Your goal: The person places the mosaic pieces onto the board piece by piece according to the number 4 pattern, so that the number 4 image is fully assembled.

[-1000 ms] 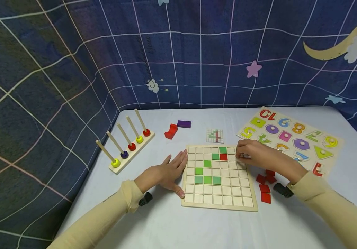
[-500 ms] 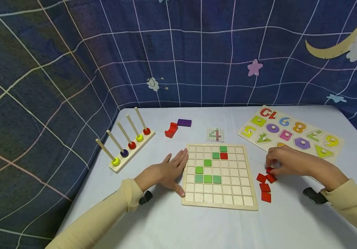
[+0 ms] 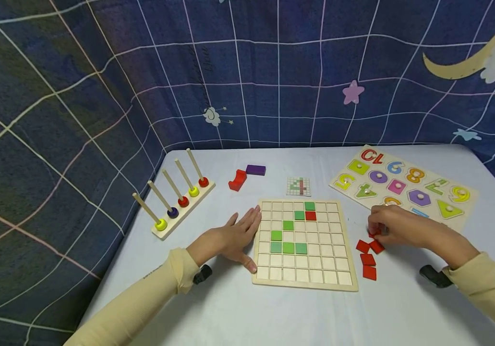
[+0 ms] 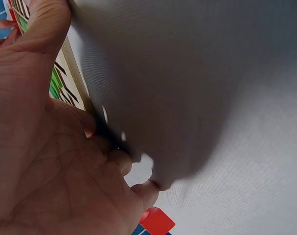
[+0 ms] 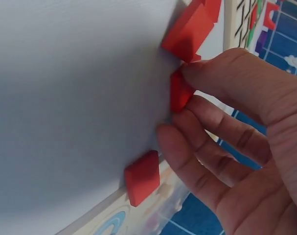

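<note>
My left hand [image 3: 232,240] lies with its fingers straight against the left edge of a wooden grid board [image 3: 303,287]. Several green tiles [image 3: 288,225] and one red tile [image 3: 310,216] fill squares of that board. To its right, my right hand [image 3: 398,226] pinches a small red square tile [image 5: 180,90] between thumb and index finger, low over the table. Other loose red tiles [image 3: 368,259] lie just below this hand; one more red tile [image 5: 142,177] shows past its fingers in the right wrist view.
A small pattern card [image 3: 298,186] sits behind the board. Back right is a number-and-shape puzzle board [image 3: 458,222], partly behind my right hand. A peg stand [image 3: 183,211] with colored rings is at left, near a red curved block [image 3: 237,180] and a purple block [image 3: 256,170].
My right hand has moved right, from the board's right edge to the loose red tiles, and has stayed there over the last half second. My left hand keeps its place.
</note>
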{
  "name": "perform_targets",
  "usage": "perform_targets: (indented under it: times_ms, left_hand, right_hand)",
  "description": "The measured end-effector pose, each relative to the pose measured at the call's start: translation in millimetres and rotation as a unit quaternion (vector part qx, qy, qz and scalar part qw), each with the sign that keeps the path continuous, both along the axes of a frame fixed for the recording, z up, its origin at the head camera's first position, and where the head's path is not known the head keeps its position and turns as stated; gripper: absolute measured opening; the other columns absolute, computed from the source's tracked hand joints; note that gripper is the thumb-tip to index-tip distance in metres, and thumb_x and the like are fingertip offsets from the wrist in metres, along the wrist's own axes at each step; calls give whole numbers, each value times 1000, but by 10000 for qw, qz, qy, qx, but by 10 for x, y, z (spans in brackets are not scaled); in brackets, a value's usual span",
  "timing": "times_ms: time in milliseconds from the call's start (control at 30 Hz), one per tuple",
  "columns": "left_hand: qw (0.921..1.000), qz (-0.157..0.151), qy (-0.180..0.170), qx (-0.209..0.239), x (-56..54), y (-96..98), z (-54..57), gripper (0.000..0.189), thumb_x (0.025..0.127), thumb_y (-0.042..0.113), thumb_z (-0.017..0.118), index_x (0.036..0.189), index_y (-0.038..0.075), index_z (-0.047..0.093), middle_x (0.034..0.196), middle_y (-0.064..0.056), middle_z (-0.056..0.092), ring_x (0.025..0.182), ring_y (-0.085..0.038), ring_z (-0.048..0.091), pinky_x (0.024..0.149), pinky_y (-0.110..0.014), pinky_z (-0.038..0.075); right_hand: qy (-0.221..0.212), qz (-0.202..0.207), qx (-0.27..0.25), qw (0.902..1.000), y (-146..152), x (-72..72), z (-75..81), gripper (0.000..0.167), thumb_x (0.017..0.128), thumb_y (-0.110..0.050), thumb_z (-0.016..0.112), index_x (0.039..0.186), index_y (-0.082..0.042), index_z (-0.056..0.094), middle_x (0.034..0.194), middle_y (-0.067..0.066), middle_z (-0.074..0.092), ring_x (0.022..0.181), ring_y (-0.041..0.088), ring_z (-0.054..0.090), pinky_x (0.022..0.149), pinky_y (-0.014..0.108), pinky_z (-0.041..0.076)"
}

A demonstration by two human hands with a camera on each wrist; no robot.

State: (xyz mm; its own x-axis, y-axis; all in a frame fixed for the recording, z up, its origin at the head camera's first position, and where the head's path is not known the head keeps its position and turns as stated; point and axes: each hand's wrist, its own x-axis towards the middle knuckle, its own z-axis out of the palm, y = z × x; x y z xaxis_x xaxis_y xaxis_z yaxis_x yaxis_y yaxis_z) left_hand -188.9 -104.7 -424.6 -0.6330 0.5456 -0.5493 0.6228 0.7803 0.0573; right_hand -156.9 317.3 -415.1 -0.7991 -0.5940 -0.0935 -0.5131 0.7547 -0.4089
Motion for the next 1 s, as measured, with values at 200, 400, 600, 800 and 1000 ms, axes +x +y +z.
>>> perform_targets:
  times_ms: [200,400,600,800,1000]
  left_hand:
    - [10000,2,40,-60,9,14,46,143,81,75,77,172,6,-9,181,-10,-19,170,-25,-12,139,-52,5]
    - [10000,56,-17,11,-19,-1,-53,146,78,75,80,172,7,-9,181,-8,-21,170,-24,-13,139,-53,4]
    - [9996,70,-72,280,-99,-63,-251,152,73,78,81,171,8,-13,179,-8,-25,169,-25,-17,138,-56,1]
    - [9998,43,-112,185,-62,-35,-142,149,76,76,80,171,7,-12,179,-9,-25,170,-25,-16,138,-56,2]
    - [9999,67,-133,38,-16,-1,-25,145,79,74,80,172,6,-10,180,-9,-23,170,-25,-15,139,-54,2]
  right_hand:
    - [182,-65,92,9998,-41,-8,-20,21,83,-7,86,84,-20,71,84,-10,55,77,2,50,67,20,51]
    - [215,1,105,9997,-133,-38,10,18,85,-9,86,86,-19,71,85,-9,56,78,3,51,66,19,52]
    - [263,190,20,9995,-323,-114,73,16,85,-6,83,85,-16,70,85,-6,57,77,6,51,65,20,48]
    - [315,521,2,9981,-579,-193,122,15,86,-3,81,87,-14,72,86,-4,57,77,7,51,65,20,46]
    - [450,870,71,9952,-844,-289,139,13,86,-3,82,90,-12,74,86,-3,58,77,5,48,67,21,45]
